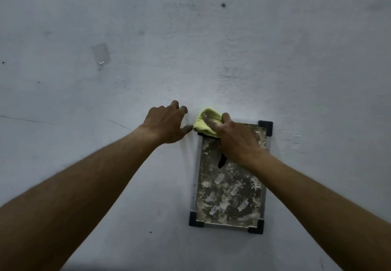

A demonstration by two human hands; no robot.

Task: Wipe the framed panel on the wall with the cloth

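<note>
The framed panel [229,188] hangs on the wall [190,38] low and right of centre in our view, an upright rectangle with a thin metal frame and dark corner caps showing at the upper right and at both lower corners. Its surface is mottled with pale, flaky patches over a dark ground, and most of it looks unwiped. The yellow-green cloth [206,122] sits bunched at the panel's upper left corner, covering that corner and spilling a little onto the bare wall above. Our right hand [234,139] presses it there, fingers folded over the cloth and holding it against the surface. A dark strip, perhaps part of the cloth, hangs below the hand over the panel; we cannot tell what it is

Just left of the cloth, our left hand [167,122] rests on the wall with fingers spread and nothing in it, its thumb nearly touching the cloth's edge; it seems to brace us

We judge the wipe to be at its start, at the top edge. The next move calls for firm pressure and a sweep right along the top, then down in bands, keeping the frame from shifting on its mount

Farther up the wall, a scrap of clear tape [101,56] sticks at the left and a small screw [223,5] sits higher on the right
</note>
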